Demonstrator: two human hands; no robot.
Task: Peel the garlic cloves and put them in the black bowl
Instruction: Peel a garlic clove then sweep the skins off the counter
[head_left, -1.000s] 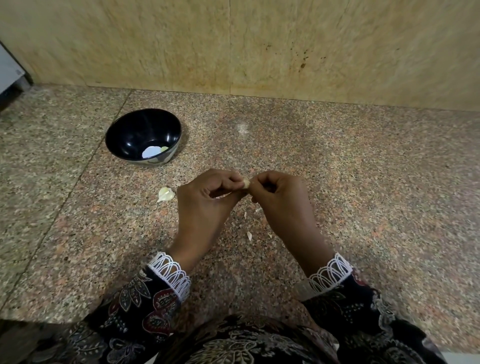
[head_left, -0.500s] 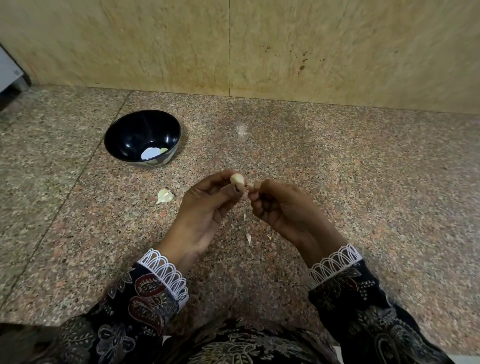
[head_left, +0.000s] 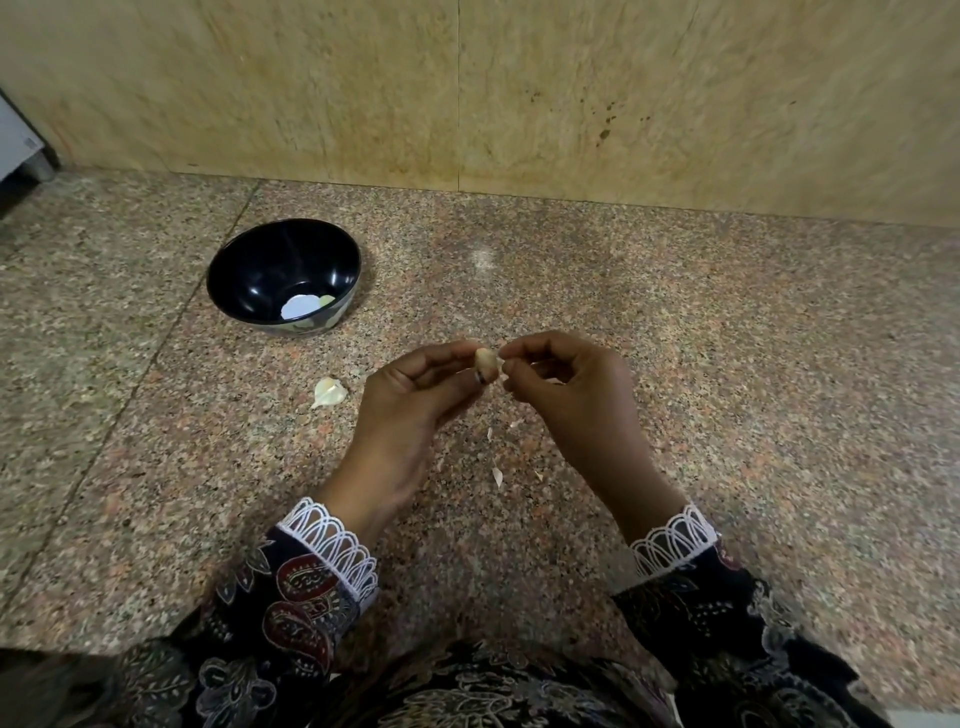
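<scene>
left hand pinches garlic clove above the counter; right hand fingertips pinch its skin at the tip. black bowl sits well to the left, peeled garlic inside.

speckled granite counter, beige stone wall, patterned lace-cuffed sleeves

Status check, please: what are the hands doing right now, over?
Left hand pinches garlic clove. Right hand pinches its skin at the tip. Black bowl far left; nothing in the way.
</scene>
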